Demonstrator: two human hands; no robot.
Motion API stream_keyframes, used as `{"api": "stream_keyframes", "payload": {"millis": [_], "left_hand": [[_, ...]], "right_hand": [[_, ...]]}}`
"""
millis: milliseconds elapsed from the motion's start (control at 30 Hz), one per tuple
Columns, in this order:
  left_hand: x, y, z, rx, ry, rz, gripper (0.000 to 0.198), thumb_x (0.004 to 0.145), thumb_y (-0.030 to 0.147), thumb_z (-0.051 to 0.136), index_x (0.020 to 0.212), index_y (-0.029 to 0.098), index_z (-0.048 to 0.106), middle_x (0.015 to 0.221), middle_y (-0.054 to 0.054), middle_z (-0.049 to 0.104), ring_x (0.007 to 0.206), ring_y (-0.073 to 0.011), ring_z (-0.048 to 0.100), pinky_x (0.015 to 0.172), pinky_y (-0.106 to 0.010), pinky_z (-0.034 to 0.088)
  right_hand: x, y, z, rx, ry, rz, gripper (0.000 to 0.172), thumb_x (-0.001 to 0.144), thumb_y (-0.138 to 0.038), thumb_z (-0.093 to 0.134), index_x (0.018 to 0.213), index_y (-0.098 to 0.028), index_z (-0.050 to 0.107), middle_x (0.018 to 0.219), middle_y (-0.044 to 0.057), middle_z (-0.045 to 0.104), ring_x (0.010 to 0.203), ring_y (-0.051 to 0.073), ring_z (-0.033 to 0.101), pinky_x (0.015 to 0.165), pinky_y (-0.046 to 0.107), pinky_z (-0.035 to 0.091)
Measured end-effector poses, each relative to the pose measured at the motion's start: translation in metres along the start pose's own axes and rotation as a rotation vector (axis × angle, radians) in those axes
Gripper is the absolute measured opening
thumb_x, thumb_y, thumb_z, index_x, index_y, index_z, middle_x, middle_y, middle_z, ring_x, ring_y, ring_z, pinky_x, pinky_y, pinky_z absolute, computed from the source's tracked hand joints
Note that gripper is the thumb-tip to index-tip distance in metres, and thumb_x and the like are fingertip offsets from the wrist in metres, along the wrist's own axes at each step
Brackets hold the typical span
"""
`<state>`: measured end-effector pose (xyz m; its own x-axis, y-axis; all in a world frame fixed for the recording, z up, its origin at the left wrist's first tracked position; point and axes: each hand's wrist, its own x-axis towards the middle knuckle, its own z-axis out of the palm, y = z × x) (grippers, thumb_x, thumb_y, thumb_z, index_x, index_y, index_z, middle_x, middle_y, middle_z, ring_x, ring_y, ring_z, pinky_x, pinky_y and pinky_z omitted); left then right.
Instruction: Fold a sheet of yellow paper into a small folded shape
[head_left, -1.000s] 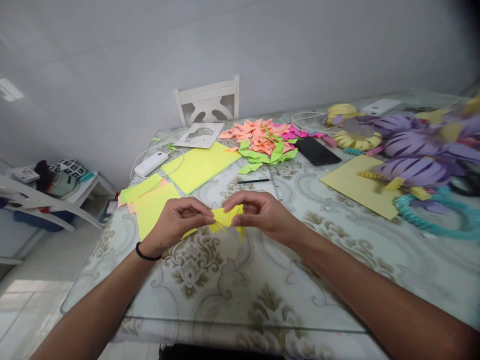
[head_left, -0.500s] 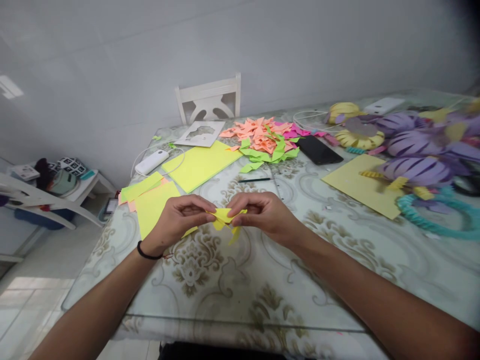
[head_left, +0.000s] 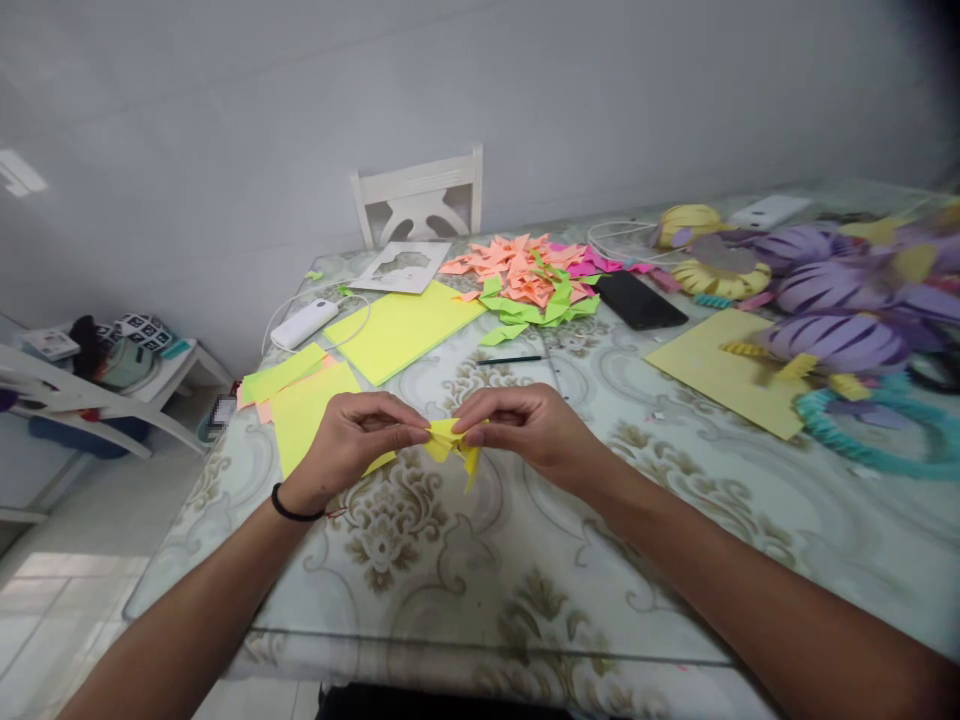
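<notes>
A small folded yellow paper piece (head_left: 445,438) is held up above the patterned tabletop, between both hands. My left hand (head_left: 361,432), with a black band at the wrist, pinches its left end between thumb and fingers. At the right end my right hand (head_left: 525,425) pinches the same paper, thumb below and fingers on top. Narrow points of the paper hang below the fingertips; its exact shape is partly hidden by them. Behind the left hand lie yellow paper sheets (head_left: 300,405), one partly covered by the hand.
A stack of yellow paper (head_left: 405,330), a dark pen (head_left: 510,360), a black phone (head_left: 640,300) and a heap of folded orange paper pieces (head_left: 521,268) with green ones (head_left: 540,308) lie farther back. Purple paper crafts (head_left: 836,340) and a turquoise ring (head_left: 870,450) stand right. A white device (head_left: 304,324) lies left.
The folded yellow paper has tilted slightly and its hanging points have shifted between the fingertips. Both hands stay almost in the same place, still pinching it.
</notes>
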<state>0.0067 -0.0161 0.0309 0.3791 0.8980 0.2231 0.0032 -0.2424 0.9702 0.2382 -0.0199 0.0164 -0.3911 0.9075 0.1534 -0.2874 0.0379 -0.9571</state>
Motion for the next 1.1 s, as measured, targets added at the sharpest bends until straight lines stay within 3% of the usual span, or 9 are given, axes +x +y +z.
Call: {"api": "stream_keyframes", "payload": {"millis": [233, 367, 567, 700, 800, 900, 1100], "left_hand": [[0.001, 0.0, 0.001, -0.036, -0.01, -0.056, 0.015, 0.076, 0.019, 0.089, 0.089, 0.019, 0.081, 0.081, -0.002, 0.08, 0.072, -0.0098, 0.074, 0.068, -0.014, 0.059], [0.003, 0.001, 0.002, -0.025, -0.06, -0.103, 0.018, 0.078, 0.022, 0.088, 0.094, 0.019, 0.082, 0.091, -0.004, 0.082, 0.08, -0.0131, 0.077, 0.074, -0.017, 0.061], [0.003, -0.001, 0.003, 0.001, -0.053, -0.127, 0.014, 0.075, 0.026, 0.09, 0.086, 0.019, 0.084, 0.086, -0.006, 0.083, 0.078, -0.0163, 0.078, 0.073, -0.02, 0.062], [0.002, -0.001, 0.003, 0.009, -0.048, -0.115, 0.01, 0.074, 0.024, 0.091, 0.081, 0.021, 0.085, 0.085, -0.005, 0.083, 0.078, -0.0158, 0.078, 0.074, -0.019, 0.062], [0.001, 0.0, 0.002, 0.004, -0.068, -0.134, 0.01, 0.073, 0.022, 0.091, 0.082, 0.021, 0.085, 0.081, -0.005, 0.082, 0.074, -0.0154, 0.077, 0.07, -0.019, 0.061], [0.001, 0.002, 0.001, -0.024, -0.138, -0.158, 0.009, 0.074, 0.02, 0.089, 0.081, 0.019, 0.085, 0.078, -0.005, 0.081, 0.07, -0.015, 0.075, 0.067, -0.02, 0.059], [0.001, 0.004, -0.004, 0.002, -0.411, -0.18, 0.005, 0.08, 0.02, 0.085, 0.085, 0.017, 0.083, 0.08, -0.005, 0.079, 0.069, -0.0122, 0.07, 0.067, -0.02, 0.055]], "right_hand": [[0.001, 0.004, -0.003, -0.068, 0.01, -0.057, 0.016, 0.073, -0.033, 0.09, 0.08, -0.022, 0.082, 0.085, 0.004, 0.077, 0.083, 0.017, 0.071, 0.077, 0.028, 0.056], [0.001, 0.004, -0.004, -0.084, 0.006, -0.087, 0.014, 0.072, -0.031, 0.09, 0.079, -0.022, 0.083, 0.087, 0.004, 0.077, 0.084, 0.017, 0.071, 0.078, 0.028, 0.057], [0.0, 0.002, 0.001, -0.043, 0.023, -0.012, 0.02, 0.066, -0.03, 0.093, 0.079, -0.021, 0.081, 0.08, 0.002, 0.076, 0.078, 0.016, 0.072, 0.074, 0.027, 0.057], [0.0, 0.004, 0.002, -0.03, 0.035, 0.041, 0.029, 0.064, -0.029, 0.094, 0.088, -0.021, 0.08, 0.086, 0.002, 0.078, 0.082, 0.017, 0.074, 0.078, 0.028, 0.058], [0.0, 0.006, 0.001, -0.05, -0.004, 0.057, 0.026, 0.066, -0.03, 0.093, 0.086, -0.02, 0.08, 0.086, 0.002, 0.078, 0.083, 0.017, 0.074, 0.08, 0.028, 0.057], [-0.001, 0.004, 0.002, -0.049, -0.056, 0.091, 0.024, 0.066, -0.033, 0.093, 0.079, -0.019, 0.079, 0.077, 0.001, 0.076, 0.078, 0.017, 0.072, 0.078, 0.028, 0.057], [-0.005, -0.002, 0.008, -0.112, -0.22, 0.205, 0.028, 0.066, -0.039, 0.092, 0.071, -0.018, 0.075, 0.071, 0.001, 0.073, 0.072, 0.017, 0.07, 0.074, 0.029, 0.056]]}}
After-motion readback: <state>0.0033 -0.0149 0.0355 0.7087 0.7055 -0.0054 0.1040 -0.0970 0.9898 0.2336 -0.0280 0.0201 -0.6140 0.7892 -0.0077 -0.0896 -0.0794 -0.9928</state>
